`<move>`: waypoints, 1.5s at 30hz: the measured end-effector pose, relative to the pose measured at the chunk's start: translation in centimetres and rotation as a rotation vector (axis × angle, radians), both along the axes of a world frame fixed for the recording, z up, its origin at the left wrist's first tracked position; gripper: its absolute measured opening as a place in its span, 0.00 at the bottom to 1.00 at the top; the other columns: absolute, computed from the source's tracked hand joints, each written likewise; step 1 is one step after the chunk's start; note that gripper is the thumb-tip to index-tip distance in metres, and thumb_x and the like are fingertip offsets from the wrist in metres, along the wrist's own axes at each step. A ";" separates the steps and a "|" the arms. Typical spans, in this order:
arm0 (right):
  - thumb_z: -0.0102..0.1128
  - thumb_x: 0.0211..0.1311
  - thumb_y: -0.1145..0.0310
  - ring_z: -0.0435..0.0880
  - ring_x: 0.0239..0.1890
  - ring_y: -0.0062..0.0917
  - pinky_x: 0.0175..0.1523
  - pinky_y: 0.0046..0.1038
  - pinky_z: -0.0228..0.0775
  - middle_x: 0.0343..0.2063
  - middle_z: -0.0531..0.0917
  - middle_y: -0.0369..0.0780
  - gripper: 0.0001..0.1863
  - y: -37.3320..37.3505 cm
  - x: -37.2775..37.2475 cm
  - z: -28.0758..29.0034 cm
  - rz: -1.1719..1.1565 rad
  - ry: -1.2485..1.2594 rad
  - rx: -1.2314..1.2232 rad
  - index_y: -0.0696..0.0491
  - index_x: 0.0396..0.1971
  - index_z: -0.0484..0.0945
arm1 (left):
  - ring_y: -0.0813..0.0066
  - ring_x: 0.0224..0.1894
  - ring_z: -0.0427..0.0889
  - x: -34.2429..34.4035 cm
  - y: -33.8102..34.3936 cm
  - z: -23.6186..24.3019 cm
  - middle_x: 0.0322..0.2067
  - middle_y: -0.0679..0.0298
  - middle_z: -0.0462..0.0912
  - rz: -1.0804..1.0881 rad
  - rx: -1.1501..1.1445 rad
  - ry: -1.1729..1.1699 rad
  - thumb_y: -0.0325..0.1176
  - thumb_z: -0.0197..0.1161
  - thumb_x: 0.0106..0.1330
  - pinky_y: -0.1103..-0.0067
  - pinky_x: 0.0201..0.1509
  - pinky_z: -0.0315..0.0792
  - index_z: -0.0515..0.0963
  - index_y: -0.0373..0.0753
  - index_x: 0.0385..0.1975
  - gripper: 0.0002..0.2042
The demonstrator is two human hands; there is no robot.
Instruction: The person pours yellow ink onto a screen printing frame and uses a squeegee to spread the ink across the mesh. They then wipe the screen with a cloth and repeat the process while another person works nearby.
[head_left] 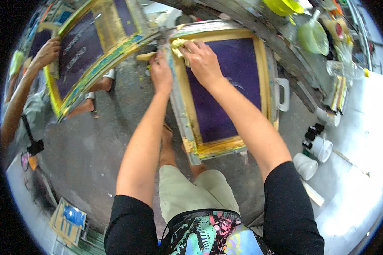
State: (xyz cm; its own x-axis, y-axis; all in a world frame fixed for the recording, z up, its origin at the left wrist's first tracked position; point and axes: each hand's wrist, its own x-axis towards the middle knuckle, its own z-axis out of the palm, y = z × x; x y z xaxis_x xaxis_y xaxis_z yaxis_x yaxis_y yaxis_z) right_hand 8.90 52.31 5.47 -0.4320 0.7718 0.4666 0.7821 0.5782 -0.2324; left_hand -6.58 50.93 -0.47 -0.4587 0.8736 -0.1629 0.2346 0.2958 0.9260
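My right hand (201, 63) is closed on a crumpled pale yellow cloth (179, 43), pressing it at the upper left corner of a screen printing frame (266, 80). Dark purple mesh (225, 85) fills the frame, inside a yellow-stained border. Beside the frame's left rail is my left hand (161, 73), its fingers closed. A short tan, wooden-looking piece (145, 56) sticks out to the left of those fingertips; whether the hand grips it or the rail, I cannot tell.
At left, another person's hand (48, 52) is at a second purple screen (78, 51). A green plastic container (312, 37) stands upper right. White tubs (305, 165) sit by the white table (357, 182) at right. A white plastic handle (282, 94) shows beside my frame.
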 end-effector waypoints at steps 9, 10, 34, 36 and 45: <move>0.51 0.58 0.82 0.75 0.59 0.46 0.59 0.39 0.76 0.62 0.73 0.49 0.29 -7.5 19.0 1.7 -0.365 -0.431 -0.242 0.55 0.63 0.73 | 0.38 0.51 0.80 0.9 0.1 0.7 0.45 0.41 0.83 -0.037 -0.039 0.051 0.58 0.42 0.77 0.57 0.56 0.71 0.73 0.37 0.59 0.29; 0.52 0.59 0.81 0.75 0.60 0.45 0.61 0.39 0.74 0.62 0.73 0.49 0.30 -11.2 18.1 2.1 -0.415 -0.518 -0.297 0.55 0.65 0.71 | 0.39 0.50 0.81 0.9 -0.4 0.9 0.45 0.41 0.84 -0.030 -0.061 0.049 0.59 0.42 0.77 0.57 0.56 0.71 0.72 0.38 0.59 0.30; 0.63 0.54 0.82 0.82 0.53 0.41 0.59 0.38 0.75 0.48 0.83 0.44 0.21 -23.0 22.5 9.9 -0.145 -0.222 -0.817 0.54 0.50 0.80 | 0.35 0.52 0.79 0.7 -0.4 0.1 0.46 0.39 0.83 -0.047 -0.047 0.110 0.56 0.43 0.77 0.56 0.57 0.71 0.75 0.35 0.56 0.29; 0.64 0.54 0.81 0.82 0.53 0.41 0.59 0.38 0.75 0.48 0.83 0.45 0.19 -22.7 22.3 10.0 -0.155 -0.156 -0.940 0.56 0.48 0.82 | 0.35 0.54 0.78 1.0 -0.6 0.1 0.48 0.38 0.82 -0.063 0.037 0.125 0.56 0.42 0.77 0.56 0.58 0.70 0.76 0.34 0.55 0.29; 0.63 0.54 0.78 0.83 0.47 0.41 0.53 0.38 0.77 0.42 0.84 0.46 0.16 -27.9 6.9 0.5 0.129 0.025 -1.124 0.56 0.44 0.85 | 0.33 0.55 0.77 1.1 -0.3 1.1 0.50 0.37 0.81 -0.081 -0.011 0.189 0.58 0.42 0.76 0.54 0.60 0.69 0.76 0.35 0.56 0.31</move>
State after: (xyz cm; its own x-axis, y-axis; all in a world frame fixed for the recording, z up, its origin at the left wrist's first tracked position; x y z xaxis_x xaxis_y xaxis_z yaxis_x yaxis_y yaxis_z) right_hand 15.81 24.39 5.97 -0.5392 0.7092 -0.4543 0.7196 0.1076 -0.6860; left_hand -5.49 50.64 0.67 -0.4106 0.9073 -0.0903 0.4275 0.2790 0.8599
